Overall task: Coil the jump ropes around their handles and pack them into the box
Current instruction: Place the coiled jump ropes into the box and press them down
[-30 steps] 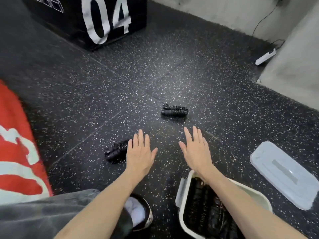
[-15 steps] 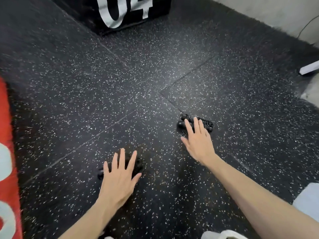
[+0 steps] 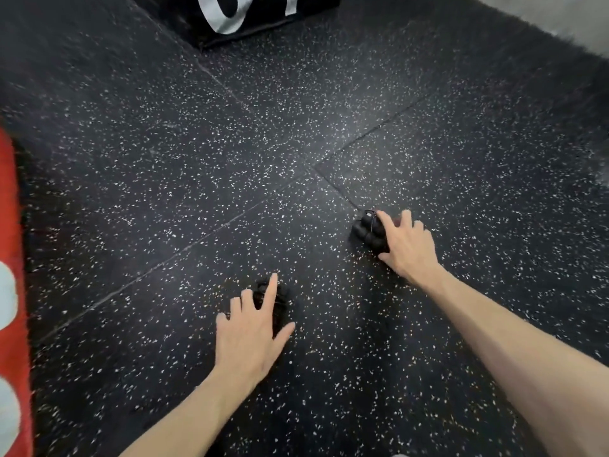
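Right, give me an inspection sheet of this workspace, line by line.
Surface: black rubber floor with white flecks, seams crossing near the middle.
Job's things: two coiled black jump ropes on the floor, the left rope and the right rope; no packing box in view.
Clutter: nothing seen.
Hands: left hand reaches over the left rope, forefinger straight, grip unclear; right hand has its fingers curled round the right rope.
Cables: nothing seen.
Surroundings: black block with white numbers at the top, red pad with white marks at the left edge.
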